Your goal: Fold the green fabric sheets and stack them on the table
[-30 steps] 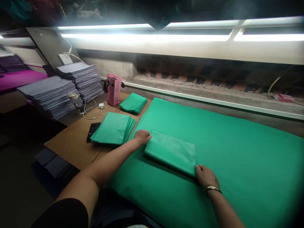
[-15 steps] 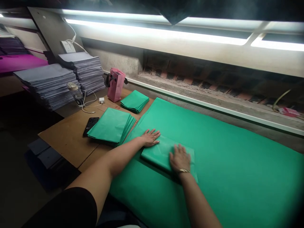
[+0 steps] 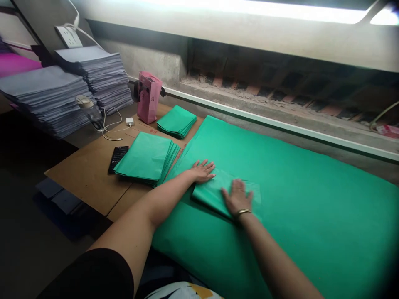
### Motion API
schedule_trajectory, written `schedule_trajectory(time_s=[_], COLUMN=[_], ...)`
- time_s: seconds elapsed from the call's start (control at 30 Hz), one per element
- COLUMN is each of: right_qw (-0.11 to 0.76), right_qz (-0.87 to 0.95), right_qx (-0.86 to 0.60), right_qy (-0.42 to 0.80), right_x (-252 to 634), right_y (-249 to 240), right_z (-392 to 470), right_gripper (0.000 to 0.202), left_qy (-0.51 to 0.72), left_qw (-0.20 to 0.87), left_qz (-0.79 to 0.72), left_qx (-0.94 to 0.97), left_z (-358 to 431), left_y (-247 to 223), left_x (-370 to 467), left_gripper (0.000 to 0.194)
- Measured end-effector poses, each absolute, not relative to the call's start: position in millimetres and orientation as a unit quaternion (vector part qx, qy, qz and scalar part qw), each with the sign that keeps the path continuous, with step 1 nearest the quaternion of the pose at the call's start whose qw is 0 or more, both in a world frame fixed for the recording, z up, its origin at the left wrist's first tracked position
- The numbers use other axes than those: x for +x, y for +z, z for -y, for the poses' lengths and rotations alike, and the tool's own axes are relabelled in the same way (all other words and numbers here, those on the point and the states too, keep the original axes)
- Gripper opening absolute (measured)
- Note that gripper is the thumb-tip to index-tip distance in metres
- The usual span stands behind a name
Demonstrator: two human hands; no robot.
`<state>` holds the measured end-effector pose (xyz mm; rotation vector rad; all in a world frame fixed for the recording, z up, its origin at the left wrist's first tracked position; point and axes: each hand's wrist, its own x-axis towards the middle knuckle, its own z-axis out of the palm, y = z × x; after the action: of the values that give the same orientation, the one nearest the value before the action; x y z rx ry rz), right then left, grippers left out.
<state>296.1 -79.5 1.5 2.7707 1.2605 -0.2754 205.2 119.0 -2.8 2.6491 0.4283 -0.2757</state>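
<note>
A folded piece of green sheet, paper or thin plastic, lies on the large green sheets that cover the table. On its far left corner rests my left hand, flat with the fingers spread. My right hand, wearing a bracelet at the wrist, presses flat on the right half of the folded piece, its fingers apart and slightly blurred. Neither hand grips anything. Left of my hands sits a stack of folded green pieces, and behind it a smaller green stack.
On the brown cardboard at left lie a phone and a white charger with its cable. A pink bag, a bottle and tall piles of grey sheets stand behind. A white rail runs along the back edge.
The camera view has tilted down and moved closer. My right hand has shifted slightly over the folded piece, while my left hand stays at its far left corner.
</note>
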Motion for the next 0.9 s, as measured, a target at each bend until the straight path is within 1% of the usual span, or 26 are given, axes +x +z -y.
schedule_trajectory(time_s=[0.07, 0.17, 0.23, 0.33, 0.47, 0.53, 0.63, 0.7, 0.77, 0.8, 0.87, 0.9], right_qw=[0.027, -0.044, -0.074, -0.051, 0.024, 0.031, -0.012, -0.053, -0.085, -0.097, -0.119, -0.131], right_qz=[-0.491, -0.597, -0.631, -0.616, -0.475, -0.416, -0.38, -0.325, -0.209, -0.135, 0.001, 0.048], right_qx=[0.865, 0.795, 0.766, 0.783, 0.879, 0.907, 0.923, 0.944, 0.973, 0.983, 0.987, 0.984], right_qy=[-0.1, -0.1, -0.098, -0.076, -0.035, -0.047, -0.057, -0.016, 0.047, 0.076, 0.11, 0.114], right_x=[232, 168, 162, 197, 256, 270, 283, 294, 305, 312, 326, 334], right_y=[-8, -15, -14, -14, -17, -16, -14, -12, -8, -5, 4, 9], right_z=[53, 25, 31, 78, 168, 202, 235, 262, 305, 332, 395, 428], right_gripper=[0.077, 0.077, 0.076, 0.079, 0.081, 0.082, 0.081, 0.078, 0.074, 0.071, 0.064, 0.06], left_qy=[-0.107, -0.112, -0.115, -0.117, -0.116, -0.115, -0.111, -0.052, 0.014, 0.027, 0.014, -0.001], left_qw=[0.225, 0.214, 0.201, 0.182, 0.155, 0.128, 0.065, 0.017, -0.018, -0.022, -0.013, -0.004], left_qz=[-0.158, -0.161, -0.165, -0.168, -0.158, -0.164, -0.192, -0.179, -0.105, -0.048, 0.032, 0.049], left_qx=[0.955, 0.957, 0.959, 0.962, 0.968, 0.971, 0.973, 0.982, 0.994, 0.998, 0.999, 0.999], left_z=[-120, -121, -120, -120, -118, -118, -109, -90, -64, -51, -29, -22], left_y=[-2, 0, 1, 3, 6, 5, 5, 8, 10, 10, 7, 4], left_x=[206, 206, 206, 205, 200, 199, 202, 196, 179, 167, 143, 133], left_gripper=[0.067, 0.068, 0.069, 0.07, 0.071, 0.071, 0.074, 0.074, 0.071, 0.07, 0.066, 0.062])
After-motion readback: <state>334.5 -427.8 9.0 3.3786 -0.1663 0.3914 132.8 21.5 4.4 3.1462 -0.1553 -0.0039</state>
